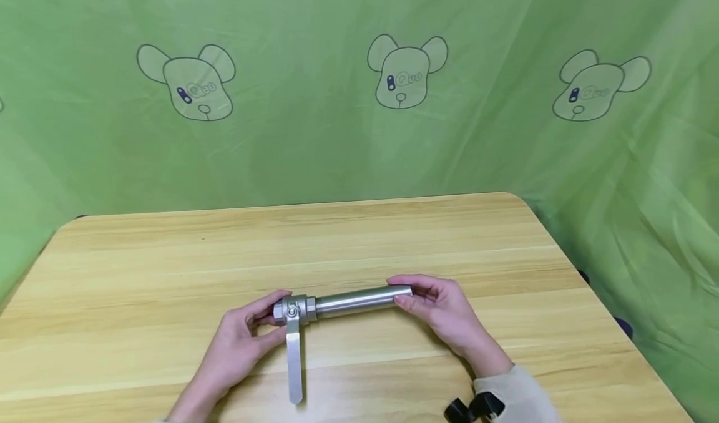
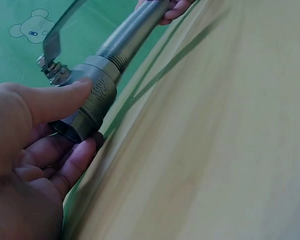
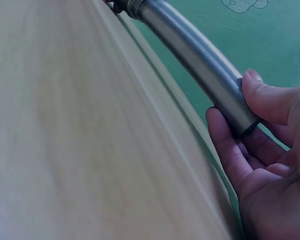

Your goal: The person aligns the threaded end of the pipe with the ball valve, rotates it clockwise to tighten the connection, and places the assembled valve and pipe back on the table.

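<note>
A metal ball valve (image 1: pixel 299 309) has a steel pipe (image 1: pixel 356 301) joined to its right side, and the valve's flat lever handle (image 1: pixel 294 364) points toward the near edge. My left hand (image 1: pixel 238 342) grips the valve's left end between thumb and fingers. In the left wrist view, raised lettering shows on the valve body (image 2: pixel 101 92), and pipe thread is visible where the pipe (image 2: pixel 135 35) enters it. My right hand (image 1: pixel 444 314) pinches the pipe's free right end; in the right wrist view the thumb lies along the pipe (image 3: pixel 200 60), with fingers beneath its end.
The wooden table (image 1: pixel 168 254) spreads around both hands, its far edge against a green curtain (image 1: pixel 314 142) with printed bear heads. A black device (image 1: pixel 474 407) is strapped at the right sleeve (image 1: pixel 517 395).
</note>
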### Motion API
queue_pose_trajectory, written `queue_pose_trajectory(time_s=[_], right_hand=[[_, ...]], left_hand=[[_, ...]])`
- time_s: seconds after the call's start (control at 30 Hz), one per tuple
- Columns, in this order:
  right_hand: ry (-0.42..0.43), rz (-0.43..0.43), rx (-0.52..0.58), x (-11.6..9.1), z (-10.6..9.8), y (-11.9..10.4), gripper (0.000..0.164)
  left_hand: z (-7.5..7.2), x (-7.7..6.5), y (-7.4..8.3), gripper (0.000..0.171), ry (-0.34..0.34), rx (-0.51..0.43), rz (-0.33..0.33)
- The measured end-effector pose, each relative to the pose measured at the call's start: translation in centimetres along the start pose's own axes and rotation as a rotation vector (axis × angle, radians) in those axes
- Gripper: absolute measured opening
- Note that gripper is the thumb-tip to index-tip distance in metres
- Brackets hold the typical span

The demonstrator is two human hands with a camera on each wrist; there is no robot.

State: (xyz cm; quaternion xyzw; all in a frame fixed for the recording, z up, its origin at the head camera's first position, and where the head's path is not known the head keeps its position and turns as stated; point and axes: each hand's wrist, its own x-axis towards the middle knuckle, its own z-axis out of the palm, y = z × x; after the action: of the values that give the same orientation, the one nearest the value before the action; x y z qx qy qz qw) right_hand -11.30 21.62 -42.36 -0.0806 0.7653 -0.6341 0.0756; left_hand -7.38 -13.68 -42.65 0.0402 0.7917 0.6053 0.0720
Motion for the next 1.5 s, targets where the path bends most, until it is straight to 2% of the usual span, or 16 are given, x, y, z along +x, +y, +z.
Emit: queue_pose_trajectory(time_s=[0.17, 0.43, 0.67, 0.8, 0.9, 1.0, 1.1, 1.3, 1.4, 1.5], right_hand=[[0.007, 0.009, -0.005, -0.2, 0.2, 0.1, 0.038], [-0.044, 0.059, 0.039, -0.3, 0.5, -0.3, 0.039], [0.023, 0.124, 0.043, -0.3, 1.6, -1.1, 0.037], [0.055, 0.168, -0.010, -0.2, 2.2, -1.3, 0.038], [0.062, 0.164, -0.056, -0.2, 2.4, -1.3, 0.041], [0.036, 0.145, -0.083, -0.2, 2.4, -1.2, 0.045], [-0.031, 0.118, -0.091, -0.3, 2.2, -1.2, 0.047], [-0.149, 0.091, -0.071, -0.3, 1.1, -1.2, 0.056], [-0.159, 0.076, -0.051, -0.2, 0.9, -1.0, 0.056], [-0.161, 0.054, -0.022, -0.1, 0.9, -0.8, 0.049]], left_hand=[[0.1, -0.1, 0.1, 0.061, -0.009, -0.020, -0.007], [-0.3, 0.0, 0.0, 0.058, -0.003, -0.066, 0.001], [-0.5, 0.0, -0.1, 0.060, -0.005, -0.086, 0.023], [-0.4, 0.0, -0.2, 0.060, -0.002, -0.127, 0.040], [-0.5, 0.0, -0.2, 0.060, -0.002, -0.137, 0.051], [-0.5, 0.0, -0.2, 0.061, -0.002, -0.136, 0.052], [-0.4, 0.1, -0.3, 0.061, 0.001, -0.139, 0.046], [-0.2, 0.2, -0.3, 0.060, 0.016, -0.136, -0.002], [-0.1, 0.3, -0.4, 0.058, 0.034, -0.082, -0.009], [0.0, 0.4, -0.4, 0.056, 0.051, -0.008, -0.006]])
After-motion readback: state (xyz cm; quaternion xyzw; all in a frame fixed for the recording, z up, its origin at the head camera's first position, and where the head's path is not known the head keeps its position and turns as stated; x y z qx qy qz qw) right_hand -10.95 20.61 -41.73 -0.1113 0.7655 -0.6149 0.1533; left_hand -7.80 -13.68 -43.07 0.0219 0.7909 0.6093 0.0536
